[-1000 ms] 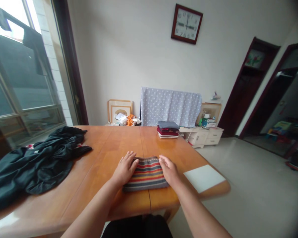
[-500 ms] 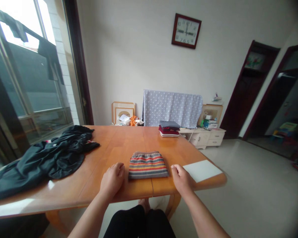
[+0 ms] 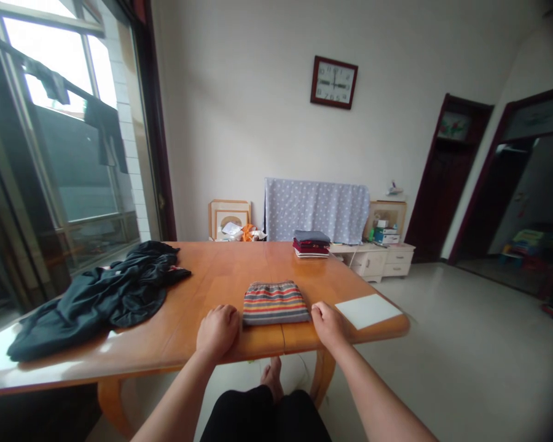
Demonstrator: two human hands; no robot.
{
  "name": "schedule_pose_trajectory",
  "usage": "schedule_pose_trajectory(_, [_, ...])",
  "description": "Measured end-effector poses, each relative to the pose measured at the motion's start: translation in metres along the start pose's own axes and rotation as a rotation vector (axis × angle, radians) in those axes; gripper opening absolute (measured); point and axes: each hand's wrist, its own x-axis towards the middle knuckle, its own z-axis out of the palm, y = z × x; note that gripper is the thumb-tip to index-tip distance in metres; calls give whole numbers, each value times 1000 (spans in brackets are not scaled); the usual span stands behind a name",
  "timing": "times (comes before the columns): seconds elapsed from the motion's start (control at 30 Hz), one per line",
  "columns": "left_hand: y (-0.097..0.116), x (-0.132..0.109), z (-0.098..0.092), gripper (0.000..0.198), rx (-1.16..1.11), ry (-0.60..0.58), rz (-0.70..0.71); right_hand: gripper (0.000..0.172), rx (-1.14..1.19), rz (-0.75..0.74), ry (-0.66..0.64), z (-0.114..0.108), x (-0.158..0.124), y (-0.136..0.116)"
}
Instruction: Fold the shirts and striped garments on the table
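Observation:
A folded pair of striped shorts, grey, red and yellow with a gathered waistband, lies flat near the front edge of the wooden table. Just left of it my left hand rests on the tabletop, fingers curled into a loose fist. My right hand is closed in the same way at the garment's right side, close to its corner. Neither hand shows anything held. A white sheet lies to the right of my right hand.
Dark crumpled clothing covers the table's left side. A stack of folded clothes stands at the far right edge. Behind are a polka-dot cloth and a white cabinet; a clock hangs on the wall.
The view has tilted up slightly and shifted. Both hands have come a little closer to the striped shorts' sides; the shorts stay folded in place.

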Motion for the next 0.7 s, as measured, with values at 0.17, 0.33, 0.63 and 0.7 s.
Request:
schedule_pose_trajectory(0.17, [-1,1,-2,47,-84,-15,-9,31,78,9,-27,1,5,2])
schedule_pose_trajectory(0.33, [6,0,2,48,-107,-21,10,32,164,89,-98,3,14,-1])
schedule_pose_trajectory(0.63, [27,23,24,18,-100,-113,-20,27,171,148,-246,0,14,-40])
schedule_pose_trajectory(0.7, [21,38,23,17,-113,-92,-18,27,244,117,-270,1,4,-52])
